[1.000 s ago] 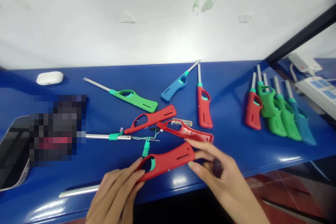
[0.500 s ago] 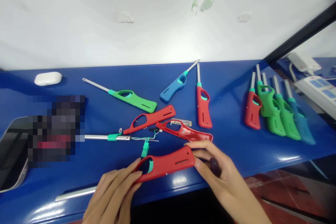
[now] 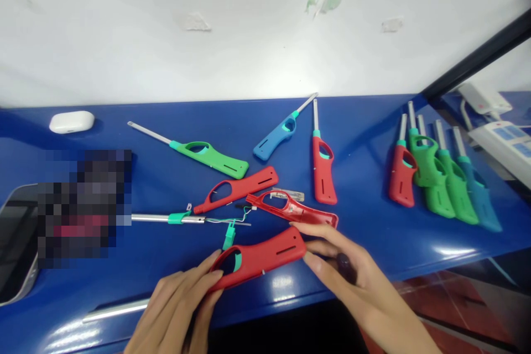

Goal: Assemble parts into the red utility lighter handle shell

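Note:
A red gas lighter (image 3: 269, 257) with a teal trigger lies level between my hands near the table's front edge. My left hand (image 3: 178, 304) is closed round its trigger-loop end; a silver tube (image 3: 116, 310) sticks out to the left past that hand. With thumb and fingertips, my right hand (image 3: 344, 271) pinches the handle's far end. A dark rounded object (image 3: 346, 267) is tucked in the right palm, mostly hidden. Just behind lie two red handle shells (image 3: 236, 191), a clear fuel tank (image 3: 290, 194), a teal trigger (image 3: 229, 235) and a loose silver tube with wires (image 3: 186, 219).
Whole lighters in green (image 3: 211, 160), blue (image 3: 276, 135) and red (image 3: 323, 168) lie behind the parts. Several more (image 3: 440, 182) are grouped at the right, near a power strip (image 3: 506, 138). A white earbud case (image 3: 72, 121) and a phone (image 3: 19, 243) sit at the left.
The view has shifted slightly. Both hands keep their hold on the red lighter, which has barely moved or tilted.

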Demonstrator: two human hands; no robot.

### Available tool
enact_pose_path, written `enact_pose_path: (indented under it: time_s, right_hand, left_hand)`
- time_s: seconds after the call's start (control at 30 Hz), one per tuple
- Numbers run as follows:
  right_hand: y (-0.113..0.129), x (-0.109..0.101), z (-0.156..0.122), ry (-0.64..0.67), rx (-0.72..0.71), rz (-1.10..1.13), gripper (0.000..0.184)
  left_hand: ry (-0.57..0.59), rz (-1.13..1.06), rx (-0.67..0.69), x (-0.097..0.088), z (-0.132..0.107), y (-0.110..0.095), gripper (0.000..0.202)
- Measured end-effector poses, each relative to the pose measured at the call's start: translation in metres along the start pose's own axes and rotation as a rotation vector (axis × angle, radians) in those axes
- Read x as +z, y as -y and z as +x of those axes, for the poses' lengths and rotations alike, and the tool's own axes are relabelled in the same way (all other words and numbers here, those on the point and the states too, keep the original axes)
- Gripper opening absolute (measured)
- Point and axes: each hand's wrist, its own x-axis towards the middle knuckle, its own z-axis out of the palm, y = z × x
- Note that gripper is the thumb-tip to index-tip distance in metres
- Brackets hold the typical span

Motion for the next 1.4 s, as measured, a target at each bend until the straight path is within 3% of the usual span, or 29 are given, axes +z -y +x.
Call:
enact_pose_path:
  time_s: [0.53, 0.7, 0.77, 0.97, 1.2, 1.4]
  right_hand:
    - [-0.004, -0.001, -0.001, -0.020, -0.002, -0.105, 0.026]
    - [-0.015, -0.005, -0.009, -0.049, 0.086, -0.236, 0.046]
    - [-0.015, -0.008, -0.008, -0.043, 0.098, -0.226, 0.044]
    - [-0.005, -0.010, 0.000, -0.014, -0.029, -0.147, 0.023]
    - [-0.005, -0.005, 0.003, -0.054, -0.023, -0.175, 0.023]
    - [0.000, -0.002, 0.003, -0.036, -0.042, -0.167, 0.023]
  left_hand:
    - [-0.044, -0.012, -0.014, 0.005, -0.010, 0.003, 0.017]
    - [-0.042, -0.015, -0.080, 0.005, -0.011, 0.002, 0.021]
    - [-0.040, -0.010, -0.100, 0.005, -0.010, 0.002, 0.021]
    - [-0.048, 0.035, -0.014, 0.004, -0.006, 0.003, 0.019]
    - [-0.029, 0.059, -0.019, 0.004, -0.006, 0.006, 0.019]
    - [0.076, 0.066, 0.062, -0.009, -0.002, 0.014, 0.020]
